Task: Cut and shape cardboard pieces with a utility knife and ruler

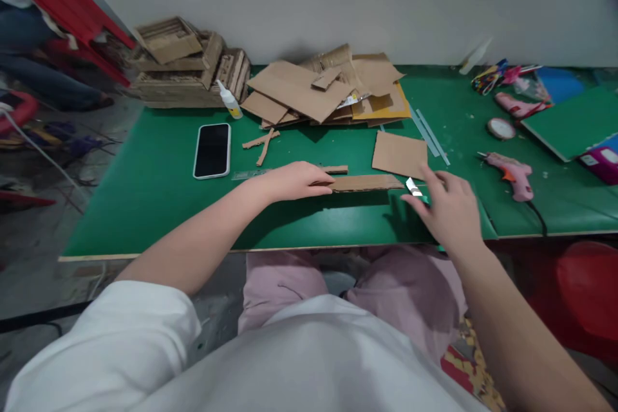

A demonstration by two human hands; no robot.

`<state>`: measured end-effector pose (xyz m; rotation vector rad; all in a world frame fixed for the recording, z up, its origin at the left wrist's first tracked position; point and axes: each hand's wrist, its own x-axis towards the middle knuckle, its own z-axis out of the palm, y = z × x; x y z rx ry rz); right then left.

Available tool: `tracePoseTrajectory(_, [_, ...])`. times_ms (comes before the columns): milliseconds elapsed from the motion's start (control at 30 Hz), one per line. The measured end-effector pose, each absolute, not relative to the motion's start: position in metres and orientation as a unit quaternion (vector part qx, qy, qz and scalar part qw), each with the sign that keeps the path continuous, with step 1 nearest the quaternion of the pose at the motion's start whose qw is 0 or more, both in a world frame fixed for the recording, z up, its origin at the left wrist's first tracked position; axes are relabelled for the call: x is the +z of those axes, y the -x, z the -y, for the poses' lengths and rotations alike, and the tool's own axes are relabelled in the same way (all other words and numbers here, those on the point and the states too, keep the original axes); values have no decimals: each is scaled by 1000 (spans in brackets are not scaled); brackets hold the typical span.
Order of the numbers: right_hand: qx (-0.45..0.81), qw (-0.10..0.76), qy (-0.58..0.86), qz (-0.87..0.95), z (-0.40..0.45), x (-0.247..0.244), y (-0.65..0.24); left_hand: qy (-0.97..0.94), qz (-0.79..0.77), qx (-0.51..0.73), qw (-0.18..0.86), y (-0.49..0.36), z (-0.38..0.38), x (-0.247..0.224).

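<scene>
My left hand [302, 181] is closed on a narrow cardboard strip [367, 183], pinched at its left end and held roughly level above the table. The strip's right end looks frayed. At that end is my right hand [444, 203], its thumb and index finger apart and the other fingers curled. Between thumb and index shows the bright blade of a utility knife [414, 187]; its green handle runs under my palm, mostly hidden. Behind the strip lie a thinner cardboard strip [335, 170] and a clear ruler [251, 174], partly covered by my left hand. A square cardboard piece [398, 153] lies just beyond my right hand.
Cardboard sheets [299, 87] are piled by the wall, beside cardboard crates [178, 77] and a glue bottle [230, 103]. A phone [212, 150] and crossed cardboard strips [263, 143] lie left. Rightward are a pink glue gun [514, 174], tape roll [501, 129] and green board [574, 122].
</scene>
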<state>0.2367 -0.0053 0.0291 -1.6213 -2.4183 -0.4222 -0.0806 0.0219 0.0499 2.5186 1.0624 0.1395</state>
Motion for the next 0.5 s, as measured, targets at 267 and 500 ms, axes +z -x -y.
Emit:
tracePoseTrajectory(267, [-2,99,349,932,-25,31,-135,-880,-401,2,254,83,-19,60])
tracePoseTrajectory(500, [5,118,342,932,-39,42,-133,-894,-436,-28,99,81,-20,65])
